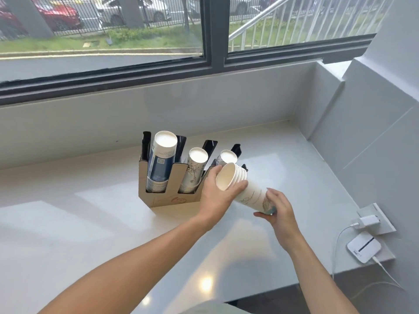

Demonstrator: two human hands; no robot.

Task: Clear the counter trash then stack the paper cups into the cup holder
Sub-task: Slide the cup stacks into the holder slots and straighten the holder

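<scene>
The left hand is gripping the rim end of a tilted stack of paper cups, its fingers wrapping around the nested rims. The right hand is supporting the base end of the same stack, fingers closed around the bottom cup. The stack is lying at a slant above the tabletop, open mouth pointing up and to the left, just in front of the right end of the cup holder.

The cup holder is standing upright on the tabletop near the back wall. Its left slot is carrying a stack of dark blue cups; the middle slot is carrying a stack of white printed cups; a third white stack is sitting in the right slot, partly hidden behind the held stack.

At the far right edge, a white charger is sitting plugged into a wall socket, with a small white device lying below it.
</scene>
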